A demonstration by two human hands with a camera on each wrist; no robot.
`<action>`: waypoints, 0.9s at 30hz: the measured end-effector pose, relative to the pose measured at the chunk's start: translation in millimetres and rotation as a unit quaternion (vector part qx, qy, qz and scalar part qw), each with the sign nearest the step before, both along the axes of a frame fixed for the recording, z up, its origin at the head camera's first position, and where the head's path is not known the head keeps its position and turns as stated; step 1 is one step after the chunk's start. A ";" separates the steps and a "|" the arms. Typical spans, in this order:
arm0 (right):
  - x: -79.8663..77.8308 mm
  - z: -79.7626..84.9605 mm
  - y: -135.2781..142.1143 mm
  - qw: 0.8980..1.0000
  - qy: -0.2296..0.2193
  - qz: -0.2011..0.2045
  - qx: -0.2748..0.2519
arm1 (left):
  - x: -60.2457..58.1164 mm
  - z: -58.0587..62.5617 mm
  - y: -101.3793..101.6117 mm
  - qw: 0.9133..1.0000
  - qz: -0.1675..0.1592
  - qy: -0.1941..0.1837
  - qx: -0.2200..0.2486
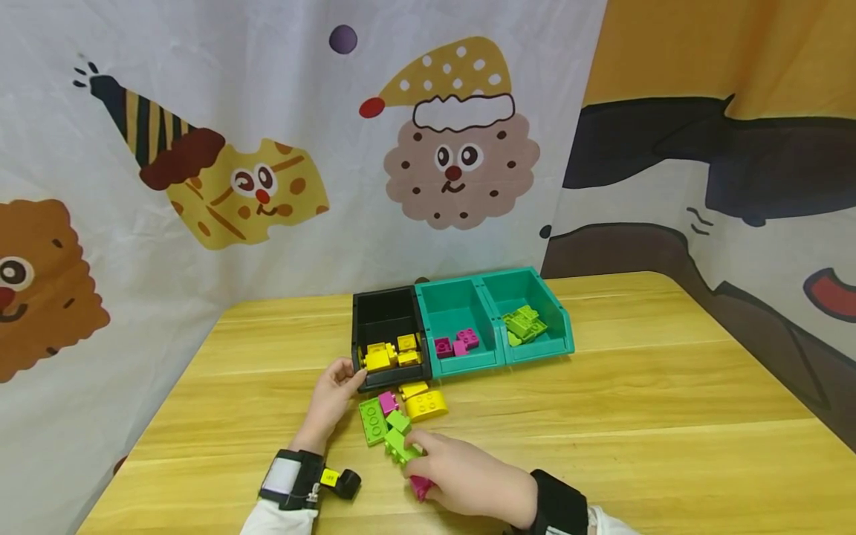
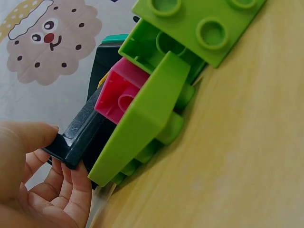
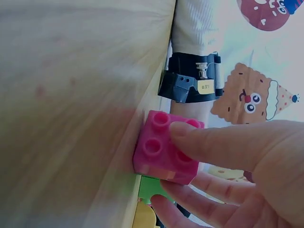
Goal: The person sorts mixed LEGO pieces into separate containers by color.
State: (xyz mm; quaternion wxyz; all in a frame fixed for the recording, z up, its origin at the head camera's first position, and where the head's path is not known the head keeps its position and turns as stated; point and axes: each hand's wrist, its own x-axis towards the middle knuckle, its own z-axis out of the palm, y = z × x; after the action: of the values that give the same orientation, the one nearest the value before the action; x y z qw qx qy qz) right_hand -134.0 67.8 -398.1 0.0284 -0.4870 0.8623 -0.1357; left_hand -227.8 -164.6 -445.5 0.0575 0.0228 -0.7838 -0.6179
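Observation:
My left hand (image 1: 329, 400) grips the front left corner of the black bin (image 1: 388, 380), thumb on its rim and fingers below. Several yellow bricks (image 1: 380, 359) lie in that bin. With thumb on the studs and fingers along the side, my right hand (image 1: 471, 475) pinches a pink brick (image 3: 153, 130) low over the table. Just beyond this hand are green bricks (image 1: 397, 444), a flat green brick (image 1: 373, 421) and another pink brick (image 1: 388, 403). A rounded yellow brick (image 1: 426, 405) lies before the bins, touching or close to a smaller yellow brick (image 1: 413, 389).
Two teal bins adjoin the black one: the middle bin (image 1: 451, 297) holds several pink bricks (image 1: 467, 339), the right bin (image 1: 539, 349) several green ones (image 1: 524, 322). A printed curtain (image 1: 281, 260) hangs behind the wooden table (image 1: 642, 416).

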 end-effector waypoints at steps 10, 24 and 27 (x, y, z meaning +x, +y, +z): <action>0.1 4.0 0.8 0.998 -0.028 0.008 -0.051 | 6.0 12.9 1.8 1.000 -0.012 -0.008 0.013; -1.1 4.7 0.0 0.997 -0.032 0.014 -0.070 | -3.0 0.5 -2.2 1.000 -0.008 -0.023 0.015; -1.2 5.0 -0.1 0.997 -0.030 0.017 -0.073 | -3.3 -0.7 -2.5 1.000 -0.008 -0.020 0.015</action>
State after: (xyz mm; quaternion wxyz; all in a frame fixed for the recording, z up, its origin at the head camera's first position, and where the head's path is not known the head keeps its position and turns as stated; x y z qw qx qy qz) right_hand -135.2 67.6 -393.1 0.0212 -0.4980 0.8405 -0.2124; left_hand -231.1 -167.0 -446.2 0.0364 0.0297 -0.7759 -0.6291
